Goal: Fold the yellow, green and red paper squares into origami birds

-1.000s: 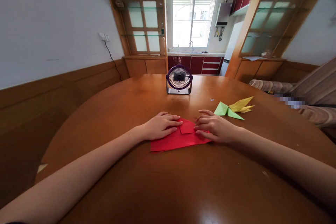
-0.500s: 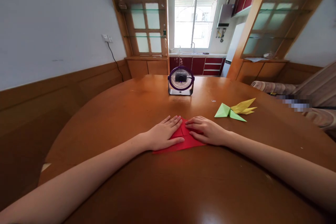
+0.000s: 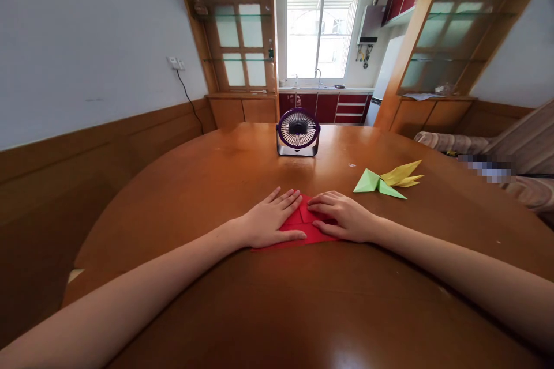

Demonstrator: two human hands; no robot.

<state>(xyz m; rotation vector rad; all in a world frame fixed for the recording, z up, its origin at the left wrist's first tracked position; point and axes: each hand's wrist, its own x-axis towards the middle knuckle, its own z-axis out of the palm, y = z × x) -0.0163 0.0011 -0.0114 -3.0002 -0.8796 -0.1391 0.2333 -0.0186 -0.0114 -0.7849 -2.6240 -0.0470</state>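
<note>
Fingers (image 3: 287, 202) over partly hidden red paper (image 3: 306, 217)

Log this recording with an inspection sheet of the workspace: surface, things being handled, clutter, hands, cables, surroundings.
Surface: glossy brown table, with light reflections.
Things being handled: folded red paper, lying on the table, partly hidden by both hands.
Clutter: green folded paper and yellow folded paper, close together on the right; purple fan standing towards the far edge.
Left hand: fingers spread, palm down over the paper's left part.
Right hand: fingers bent, over its right part.
Cables: dark cable hanging from the wall socket, left.
Surroundings: window and wooden cabinet behind.
</note>
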